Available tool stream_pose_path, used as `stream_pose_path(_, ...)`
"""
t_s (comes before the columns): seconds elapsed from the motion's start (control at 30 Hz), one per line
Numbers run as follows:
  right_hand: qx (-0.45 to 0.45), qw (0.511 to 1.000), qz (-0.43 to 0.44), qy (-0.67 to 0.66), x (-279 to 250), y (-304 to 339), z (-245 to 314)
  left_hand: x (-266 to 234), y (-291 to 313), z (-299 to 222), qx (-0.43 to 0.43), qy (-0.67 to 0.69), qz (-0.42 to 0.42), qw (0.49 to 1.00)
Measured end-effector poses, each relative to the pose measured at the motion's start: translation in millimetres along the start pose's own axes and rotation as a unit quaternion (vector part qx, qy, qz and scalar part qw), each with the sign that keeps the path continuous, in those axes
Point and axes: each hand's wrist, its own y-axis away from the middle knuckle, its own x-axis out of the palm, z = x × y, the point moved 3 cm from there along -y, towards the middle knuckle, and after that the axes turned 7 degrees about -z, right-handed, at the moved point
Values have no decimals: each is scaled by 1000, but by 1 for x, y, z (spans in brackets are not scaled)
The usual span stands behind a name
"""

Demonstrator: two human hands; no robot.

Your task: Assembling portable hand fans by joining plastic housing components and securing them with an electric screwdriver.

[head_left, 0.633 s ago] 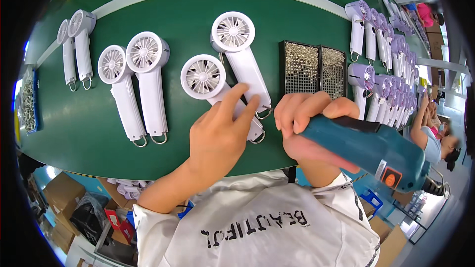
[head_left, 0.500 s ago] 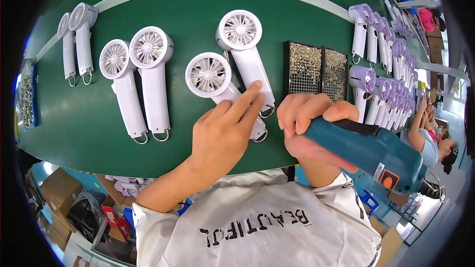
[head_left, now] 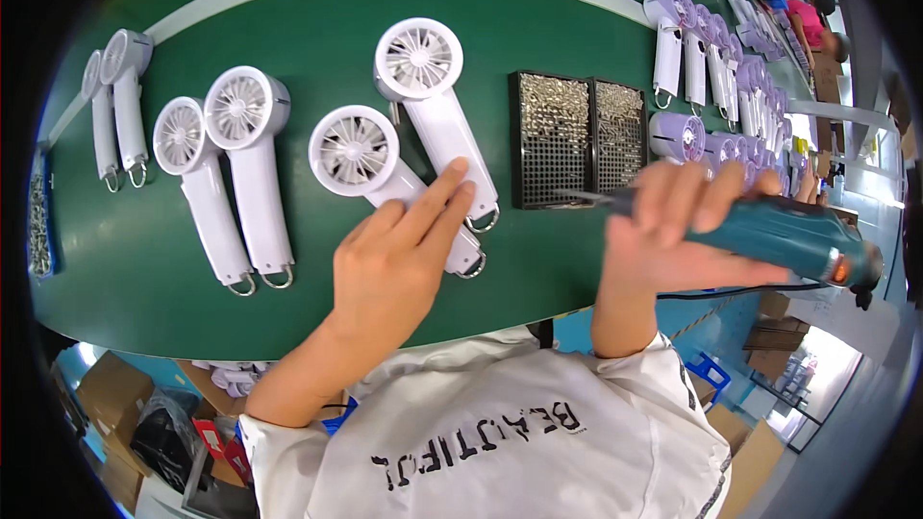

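Observation:
Two white handheld fans lie side by side in front of me, an upper fan (head_left: 444, 130) and a lower fan (head_left: 354, 152). My left hand (head_left: 389, 255) is closed over their handles, with the index and middle fingers pressed along the upper handle near its metal loop; its thumb is hidden. My right hand (head_left: 663, 216) is wrapped round a teal electric screwdriver (head_left: 793, 238), held sideways. The thin bit points left, over the lower part of a black screw tray (head_left: 520, 159) whose grid is partly filled with small screws.
More white fans (head_left: 252, 183) lie in pairs to the left. A blue-edged bin (head_left: 43, 216) of metal parts sits at the far left. Rows of purple-headed fans (head_left: 678, 135) line the right side. A black cable (head_left: 740, 290) runs beneath the screwdriver. Other people work beyond, at the right.
My right hand has moved the screwdriver away from the fan handles to the right, its bit now over the screw tray. My left hand stays on the fans; the whole view has shifted.

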Motion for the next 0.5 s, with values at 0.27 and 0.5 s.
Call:
stream_pose_path(0.27, -27, 989, -80, 118, -42, 8, -5, 6, -7, -1, 0, 20, -19, 1000)
stream_pose_path(0.5, -32, 983, -133, 122, -55, 15, -11, 7, -9, 0, -2, 41, -21, 999)
